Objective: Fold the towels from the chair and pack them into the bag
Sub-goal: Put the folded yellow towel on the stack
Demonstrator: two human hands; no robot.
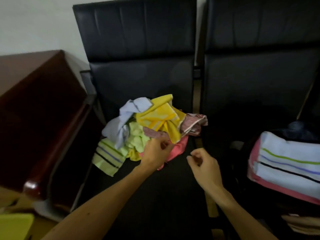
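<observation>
Now L hand (155,151) curled at towel pile (155,116) edge, grip unclear; R hand (204,164) loose, empty, over seat (164,196).

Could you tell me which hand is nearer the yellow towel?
Left: the left hand sits just below the yellow towel; the right hand is farther off, over the seat.
</observation>
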